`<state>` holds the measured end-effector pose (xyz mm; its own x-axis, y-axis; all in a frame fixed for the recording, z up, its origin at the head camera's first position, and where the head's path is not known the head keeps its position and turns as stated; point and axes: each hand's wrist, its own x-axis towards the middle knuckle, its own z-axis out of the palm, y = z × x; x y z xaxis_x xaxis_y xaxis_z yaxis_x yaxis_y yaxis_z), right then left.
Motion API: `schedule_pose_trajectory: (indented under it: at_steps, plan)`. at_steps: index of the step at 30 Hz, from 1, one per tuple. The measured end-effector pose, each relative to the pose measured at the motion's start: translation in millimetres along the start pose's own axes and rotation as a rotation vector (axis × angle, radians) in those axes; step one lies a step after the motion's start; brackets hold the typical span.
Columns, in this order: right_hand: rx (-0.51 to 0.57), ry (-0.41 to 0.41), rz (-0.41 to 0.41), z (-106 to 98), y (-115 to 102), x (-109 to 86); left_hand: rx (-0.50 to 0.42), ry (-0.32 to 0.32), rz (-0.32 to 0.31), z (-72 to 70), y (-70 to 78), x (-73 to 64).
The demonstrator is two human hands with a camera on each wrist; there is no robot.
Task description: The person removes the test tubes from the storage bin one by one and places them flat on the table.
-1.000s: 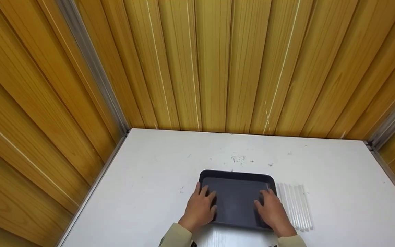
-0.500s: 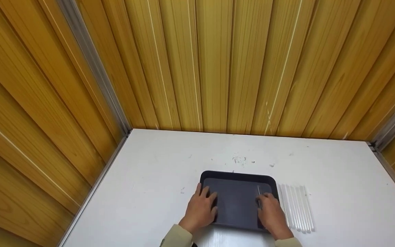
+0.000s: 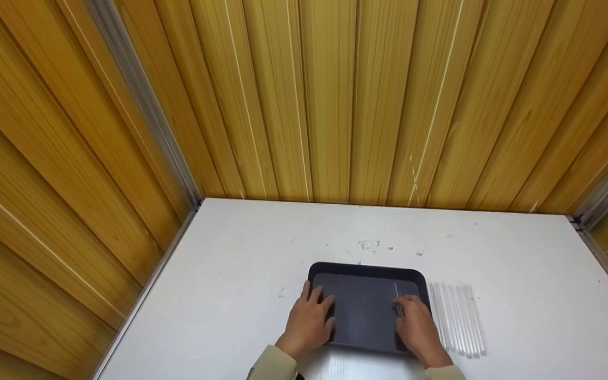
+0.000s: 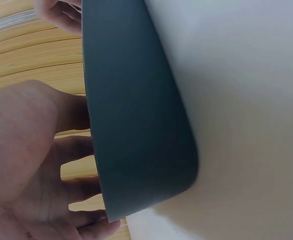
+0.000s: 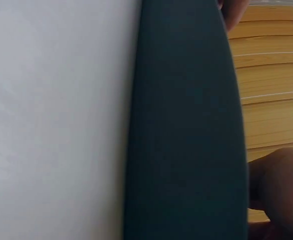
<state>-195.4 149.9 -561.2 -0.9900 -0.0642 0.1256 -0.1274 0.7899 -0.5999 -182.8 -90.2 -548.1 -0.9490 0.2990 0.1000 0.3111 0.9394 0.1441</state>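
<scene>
A dark rectangular tray lies on the white table, its raised side wall filling much of the left wrist view. My left hand rests over the tray's left rim, fingers spread and reaching inside. Over the tray's right part, my right hand pinches a thin clear rod between thumb and fingers. The rod's far end points away from me, and its near end is hidden under the hand. In the right wrist view, the tray wall covers most of that hand.
Several clear rods lie side by side on the white table, just right of the tray. Wood-patterned panels rise behind the table and on both sides. Small dark scuffs mark the tabletop beyond the tray.
The right hand's fingers have closed on a clear rod, which has moved slightly left from the tray's right side. The left hand has stayed at the left rim.
</scene>
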Motion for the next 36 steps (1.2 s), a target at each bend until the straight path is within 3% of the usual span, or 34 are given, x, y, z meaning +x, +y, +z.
schedule_pose_trajectory:
  at_steps: [7,18,36]
  plan:
    - [0.071,-0.052,0.037,-10,0,-0.6,0.038,0.012,-0.004,1.9,2.0,-0.6]
    - [0.219,-0.063,0.117,-30,-1,-3.5,0.063,0.037,-0.007,3.2,3.2,-1.1]
    - [0.234,-0.046,0.164,-42,3,-3.3,0.07,0.045,-0.005,4.5,6.0,-2.2]
